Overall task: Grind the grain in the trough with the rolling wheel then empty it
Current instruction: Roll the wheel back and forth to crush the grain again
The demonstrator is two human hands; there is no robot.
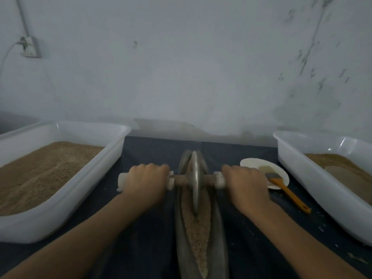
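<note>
**Grinding in progress**

Trough (218, 234) nearest, grain (198, 236) along its channel (coarse-looking). Left hand (148, 181) and right hand (246, 185) clenched around axle handles, rolling wheel (194, 182) seated mid-trough. Press evenly, roll full length, keep wheel upright.

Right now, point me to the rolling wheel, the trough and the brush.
rolling wheel (194, 180): head view, on the metal disc's face, above the axle.
trough (219, 234): head view, on the bare right wall, near end.
brush (288, 193): head view, on the orange handle, mid-length.
</note>
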